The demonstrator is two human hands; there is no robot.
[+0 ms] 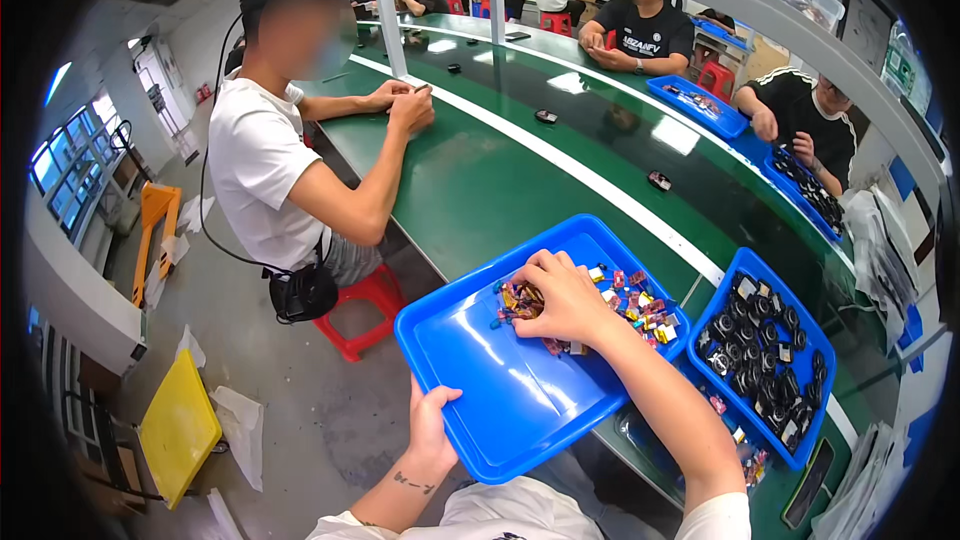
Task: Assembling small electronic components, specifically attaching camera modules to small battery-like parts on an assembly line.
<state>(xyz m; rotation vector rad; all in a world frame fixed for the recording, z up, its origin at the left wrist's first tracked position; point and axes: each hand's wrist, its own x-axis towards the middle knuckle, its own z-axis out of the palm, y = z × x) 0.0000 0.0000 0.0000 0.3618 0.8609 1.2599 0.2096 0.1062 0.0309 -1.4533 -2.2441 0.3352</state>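
Green table (480,190) beyond, small parts (645,310) heaped at far right of blue tray (500,380), under and either side of right hand (562,302), fingers curled, grip unclear; left hand (432,428) farther off, clamped on near-left rim

A green bench (480,205) — bearing black gadgets (658,180), blue tray (793,456), phone (808,483).

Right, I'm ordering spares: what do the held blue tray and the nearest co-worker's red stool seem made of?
The blue tray looks like moulded plastic, smooth and glossy: rounded corners, even colour, bright reflections. The red stool is probably plastic too, from its even colour and rounded edges; its finish is unclear.
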